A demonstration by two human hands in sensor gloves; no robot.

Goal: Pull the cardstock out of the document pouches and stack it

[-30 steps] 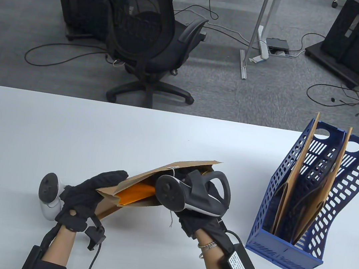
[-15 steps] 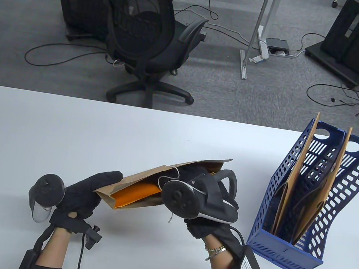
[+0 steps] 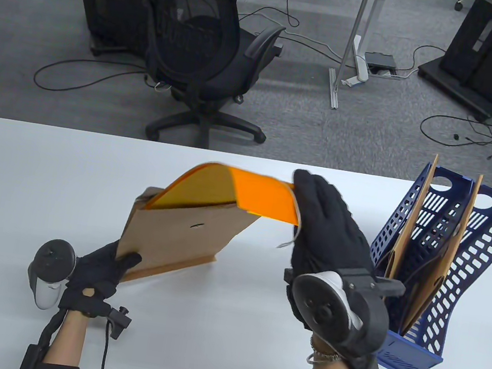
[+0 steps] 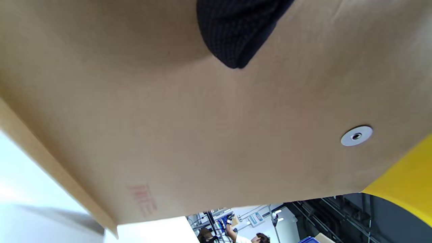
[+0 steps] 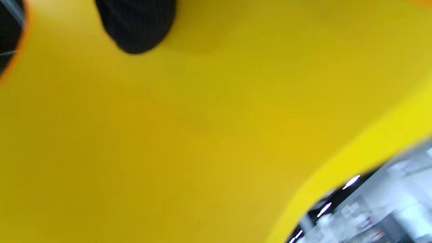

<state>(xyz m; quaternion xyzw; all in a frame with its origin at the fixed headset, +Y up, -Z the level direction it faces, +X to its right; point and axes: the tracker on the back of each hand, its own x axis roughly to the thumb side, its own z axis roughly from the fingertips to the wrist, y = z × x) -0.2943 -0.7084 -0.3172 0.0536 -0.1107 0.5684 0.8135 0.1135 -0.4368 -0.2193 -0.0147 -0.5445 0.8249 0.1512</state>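
Note:
A brown paper document pouch point(image 3: 188, 231) stands tilted on the white table point(image 3: 44, 173). My left hand point(image 3: 99, 271) grips its near lower corner. An orange cardstock sheet point(image 3: 244, 196) sticks out of the pouch's top and bends over to the right. My right hand point(image 3: 326, 233) holds its right edge, raised above the table. In the left wrist view the pouch point(image 4: 189, 128) fills the frame, with a gloved fingertip point(image 4: 236, 33) on it and a metal eyelet point(image 4: 356, 136). In the right wrist view the cardstock point(image 5: 202, 135) fills the frame under a fingertip point(image 5: 135, 23).
A blue perforated file holder point(image 3: 437, 264) stands at the table's right, holding two more brown pouches point(image 3: 407, 245) upright. A black office chair point(image 3: 201, 53) and cables lie on the floor beyond the far edge.
My right hand has come out of the pouch and risen up and right, pulling the orange cardstock most of the way out. My left hand has tipped the pouch more upright.

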